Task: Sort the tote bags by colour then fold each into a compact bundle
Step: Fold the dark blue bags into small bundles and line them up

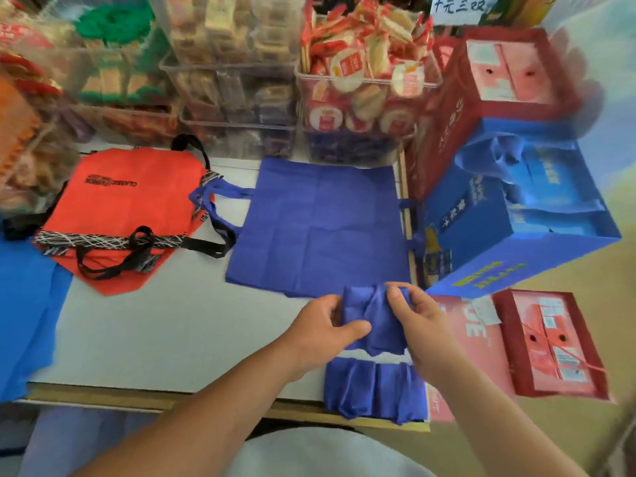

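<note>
- Sorting appears largely done: orange-red tote bags (pixel 120 208) lie stacked at the left of the bench (pixel 165 325), with a flat blue tote bag (pixel 320 225) at centre.
- The left hand (pixel 320 325) and right hand (pixel 418 321), close together, both pinch a half-folded blue tote (pixel 373 325) over the near edge.
- Pleated blue fabric (pixel 375 387) lies below them; whether it is a finished bundle or part of the same bag is unclear.
- The flat bags remain unfolded.

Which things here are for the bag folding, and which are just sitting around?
For the job: blue bag being folded, flat blue tote, orange totes, folded blue bundle.
Just lying about: snack bins, blue gift bag, red gift boxes.
</note>
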Tool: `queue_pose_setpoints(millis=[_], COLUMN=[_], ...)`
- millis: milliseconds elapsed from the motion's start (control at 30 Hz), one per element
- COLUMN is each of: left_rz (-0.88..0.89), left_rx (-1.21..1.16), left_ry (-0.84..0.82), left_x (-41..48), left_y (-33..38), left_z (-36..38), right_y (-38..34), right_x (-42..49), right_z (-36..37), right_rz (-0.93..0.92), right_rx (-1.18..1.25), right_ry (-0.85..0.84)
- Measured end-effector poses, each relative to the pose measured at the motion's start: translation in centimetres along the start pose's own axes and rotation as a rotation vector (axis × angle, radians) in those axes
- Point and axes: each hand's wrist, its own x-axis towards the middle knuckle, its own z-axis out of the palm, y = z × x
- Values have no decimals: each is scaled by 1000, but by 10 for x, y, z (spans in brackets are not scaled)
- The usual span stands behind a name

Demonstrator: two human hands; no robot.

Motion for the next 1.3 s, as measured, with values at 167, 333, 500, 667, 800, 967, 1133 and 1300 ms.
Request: queue_pose_setpoints(millis=[167, 333, 500, 667, 800, 967, 1133, 1300], left_rz=[-40, -125, -120, -217, -296, -298, -284, -180], left_rx=[56, 309, 608, 456, 415, 307, 287, 398], left_ry=[51, 164, 244, 299, 285, 251, 322, 495], left_x=[39, 53, 23, 7, -4, -1, 5, 47], left_y=[-24, -57, -101, -127, -142, -152, -147, -118], left_z=[60, 86, 66, 51, 49, 55, 47, -39], right_y=[37, 83, 104, 111, 122, 139, 110, 57], right_x=[18, 41, 62, 66, 64, 59, 55, 45], right_z=[-63, -76, -74, -82, -73, -63, -60, -28], right_rz=[155, 125, 104, -231, -472, -461, -467, -293], right_rx=[-70, -219, -504, -851, -1233, -1440, -1304, -976], right_ry=[-191, 72, 88, 69, -195, -296, -243, -176])
